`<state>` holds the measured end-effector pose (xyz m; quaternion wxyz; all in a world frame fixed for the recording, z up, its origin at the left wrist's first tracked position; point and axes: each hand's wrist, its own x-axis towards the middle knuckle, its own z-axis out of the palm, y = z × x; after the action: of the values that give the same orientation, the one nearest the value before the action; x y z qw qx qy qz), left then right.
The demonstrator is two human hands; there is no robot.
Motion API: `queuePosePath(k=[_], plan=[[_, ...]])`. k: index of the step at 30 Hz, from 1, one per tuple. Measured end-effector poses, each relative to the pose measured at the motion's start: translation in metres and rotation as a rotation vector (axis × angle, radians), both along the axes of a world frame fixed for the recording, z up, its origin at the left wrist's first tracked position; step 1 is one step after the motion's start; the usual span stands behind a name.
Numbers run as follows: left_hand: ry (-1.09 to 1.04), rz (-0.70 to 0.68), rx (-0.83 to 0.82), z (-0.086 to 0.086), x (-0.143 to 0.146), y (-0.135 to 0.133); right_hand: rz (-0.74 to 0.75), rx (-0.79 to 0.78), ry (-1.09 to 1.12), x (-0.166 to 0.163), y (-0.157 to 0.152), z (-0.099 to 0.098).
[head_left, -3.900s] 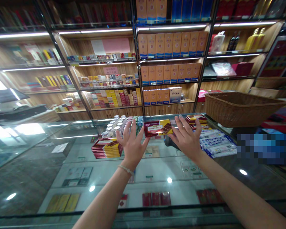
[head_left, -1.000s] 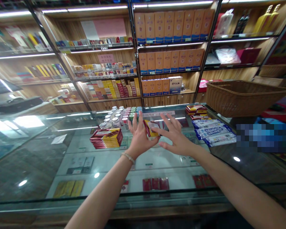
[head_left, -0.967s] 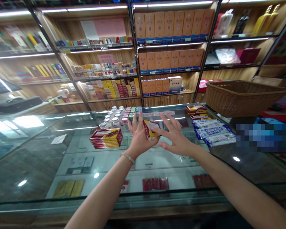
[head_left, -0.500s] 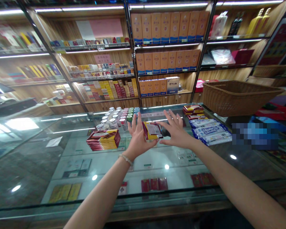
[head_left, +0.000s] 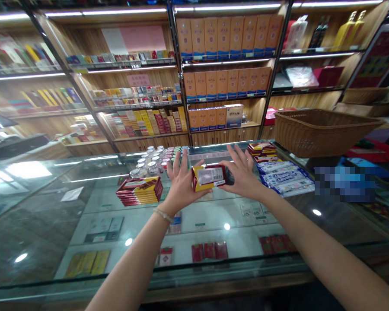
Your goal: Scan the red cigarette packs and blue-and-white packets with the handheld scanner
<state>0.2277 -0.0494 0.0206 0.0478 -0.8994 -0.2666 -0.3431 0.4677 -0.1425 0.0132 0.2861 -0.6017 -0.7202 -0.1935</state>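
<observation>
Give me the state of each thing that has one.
Chocolate packet: held, barcode side showing
Left hand: gripping packet's left end
Right hand: gripping its right end
Nearer chocolate stack: lying flat
Jars: capped
Blue-and-white packets: overlapping
Wicker basket: upright
Shelf lights: lit

Left hand and right hand hold a red-and-yellow packet by opposite ends, barcode showing, over a glass table, stacked similar packets at nine o'clock from the held one, blue-and-white packs at three, wicker basket at two, orange boxes at twelve
</observation>
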Motion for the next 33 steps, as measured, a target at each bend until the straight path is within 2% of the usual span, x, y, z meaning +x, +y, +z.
queuePosePath(k=[7, 14, 22, 33], plan=[[0.057, 0.095, 0.104, 0.014, -0.014, 0.006, -0.099, -0.002, -0.085, 0.005, -0.003, 0.006], [0.147, 0.137, 0.194, 0.014, -0.005, -0.007, -0.153, 0.0, -0.16, -0.001, -0.006, 0.005], [0.148, 0.128, 0.19, 0.014, -0.002, -0.006, -0.16, -0.005, -0.181, -0.003, -0.006, 0.003], [0.08, 0.126, 0.183, 0.015, -0.01, -0.001, -0.163, -0.085, -0.145, 0.002, -0.006, 0.011]])
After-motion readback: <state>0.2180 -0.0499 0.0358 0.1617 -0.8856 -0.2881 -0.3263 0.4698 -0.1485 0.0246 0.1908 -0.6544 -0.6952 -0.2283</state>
